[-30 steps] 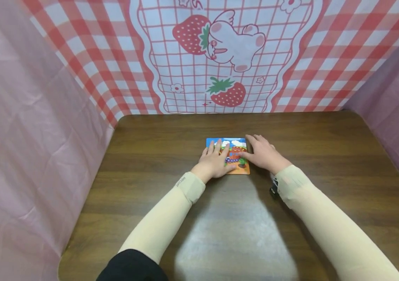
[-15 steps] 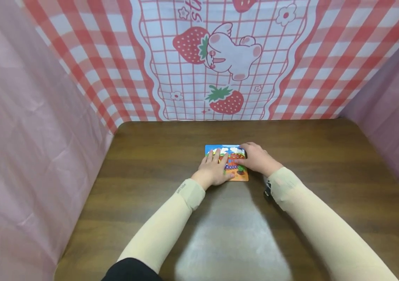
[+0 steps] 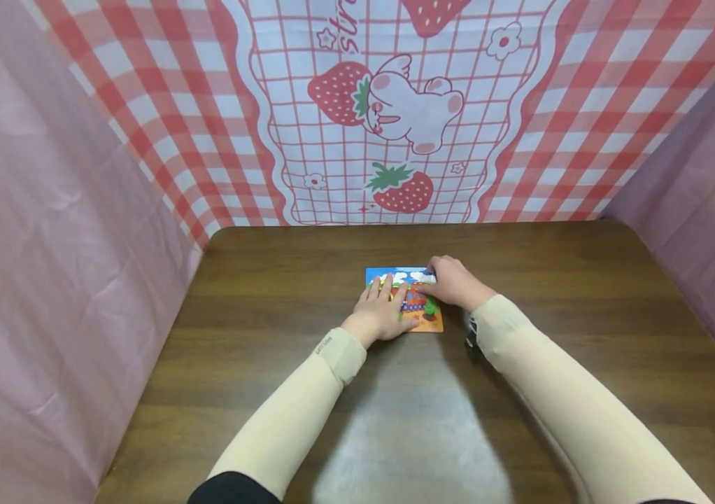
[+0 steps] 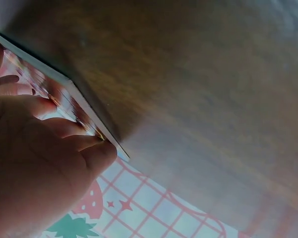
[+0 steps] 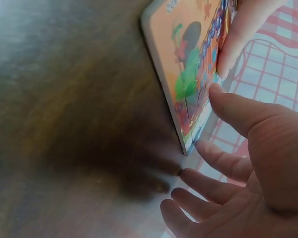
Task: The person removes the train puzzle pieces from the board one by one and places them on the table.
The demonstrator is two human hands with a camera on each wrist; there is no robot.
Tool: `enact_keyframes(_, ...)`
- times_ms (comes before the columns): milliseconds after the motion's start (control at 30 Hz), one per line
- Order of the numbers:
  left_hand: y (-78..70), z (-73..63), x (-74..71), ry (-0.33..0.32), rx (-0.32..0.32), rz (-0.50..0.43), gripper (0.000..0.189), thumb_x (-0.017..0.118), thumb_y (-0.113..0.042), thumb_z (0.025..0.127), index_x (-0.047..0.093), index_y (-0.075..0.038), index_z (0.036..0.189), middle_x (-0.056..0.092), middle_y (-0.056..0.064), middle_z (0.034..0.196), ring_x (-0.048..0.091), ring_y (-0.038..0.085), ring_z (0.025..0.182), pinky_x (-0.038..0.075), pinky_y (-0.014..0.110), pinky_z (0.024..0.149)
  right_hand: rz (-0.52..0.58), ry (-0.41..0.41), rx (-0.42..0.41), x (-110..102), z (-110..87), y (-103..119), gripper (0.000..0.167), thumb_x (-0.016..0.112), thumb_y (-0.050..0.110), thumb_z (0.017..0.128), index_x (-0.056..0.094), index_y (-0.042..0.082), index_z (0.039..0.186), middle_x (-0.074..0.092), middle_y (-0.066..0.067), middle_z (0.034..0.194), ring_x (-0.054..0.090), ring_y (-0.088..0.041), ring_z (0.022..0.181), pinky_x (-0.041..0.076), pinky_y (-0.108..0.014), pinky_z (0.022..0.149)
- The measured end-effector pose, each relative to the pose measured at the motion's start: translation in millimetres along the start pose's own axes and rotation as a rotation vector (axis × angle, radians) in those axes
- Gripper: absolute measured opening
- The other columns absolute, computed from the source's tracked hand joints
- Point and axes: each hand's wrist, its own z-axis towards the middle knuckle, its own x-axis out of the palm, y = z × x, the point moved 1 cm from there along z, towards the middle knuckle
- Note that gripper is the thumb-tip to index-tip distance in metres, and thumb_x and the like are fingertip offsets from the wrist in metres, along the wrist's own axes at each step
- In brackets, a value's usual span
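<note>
A colourful square picture board (image 3: 432, 325) lies flat on the wooden table, printed with blue sky, clouds, a red house and a green tree. My left hand (image 3: 378, 315) rests across its left side, fingers spread, thumb near the front edge. In the left wrist view, that hand (image 4: 44, 153) covers much of the board's face. My right hand (image 3: 455, 281) is at the upper right corner. The right wrist view shows its thumb (image 5: 228, 101) at the printed face and its index finger (image 5: 216, 157) by the corner, the other fingers loosely bent beyond the edge.
The brown wooden table (image 3: 257, 392) spreads around the board. Behind it hangs a red-and-white checked cloth (image 3: 345, 161) with strawberries, and pink curtains (image 3: 61, 280) close off both sides. A small black device (image 3: 472, 334) sits under the right wrist.
My right hand has shifted left onto the board's upper right corner, its fingers more bent. My left hand stays spread on the board. The head view has tilted slightly upward.
</note>
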Motion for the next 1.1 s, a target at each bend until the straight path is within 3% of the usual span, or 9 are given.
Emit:
enact_keyframes(167, -0.4, 0.1, 1.5, -0.001, 0.003, 0.001, 0.080, 0.036, -0.066, 0.102, 0.010, -0.025, 0.166, 0.000, 0.014, 0.169, 0.001, 0.037, 0.153, 0.010, 0.047, 0.121, -0.009, -0.002, 0.021, -1, 6.4, 0, 0.046, 0.078, 0.033, 0.092, 0.063, -0.009, 0.106, 0.063, -0.022, 0.105, 0.057, -0.039, 0.102, 0.047, -0.052, 0.093)
enact_keyframes(433, -4.2, -1.3, -0.1, 0.040, 0.022, 0.005, 0.065, 0.031, -0.064, 0.104, 0.005, -0.048, 0.161, -0.003, 0.019, 0.168, -0.001, 0.043, 0.151, 0.008, 0.053, 0.120, -0.023, 0.002, 0.010, -2, 11.7, -4, 0.036, 0.076, 0.023, 0.092, 0.063, -0.008, 0.103, 0.060, -0.021, 0.103, 0.055, -0.037, 0.100, 0.046, -0.051, 0.092)
enact_keyframes(767, -5.6, -2.2, -0.8, 0.047, 0.031, 0.002, 0.061, 0.030, -0.062, 0.105, 0.012, -0.049, 0.161, -0.005, 0.020, 0.168, -0.004, 0.045, 0.151, 0.007, 0.054, 0.120, 0.026, -0.036, 0.012, -5, 10.5, -7, 0.031, 0.075, 0.020, 0.094, 0.065, -0.007, 0.104, 0.060, -0.022, 0.104, 0.056, -0.037, 0.100, 0.048, -0.050, 0.090)
enact_keyframes(1100, -4.7, -0.7, -0.4, 0.046, 0.025, 0.038, 0.061, 0.028, -0.063, 0.105, 0.007, -0.050, 0.161, -0.004, 0.020, 0.168, -0.004, 0.044, 0.151, 0.006, 0.054, 0.120, 0.145, -0.129, -0.018, -5, 8.5, -12, 0.022, 0.076, 0.012, 0.091, 0.066, -0.005, 0.101, 0.065, -0.015, 0.092, 0.062, -0.030, 0.086, 0.052, -0.045, 0.079)
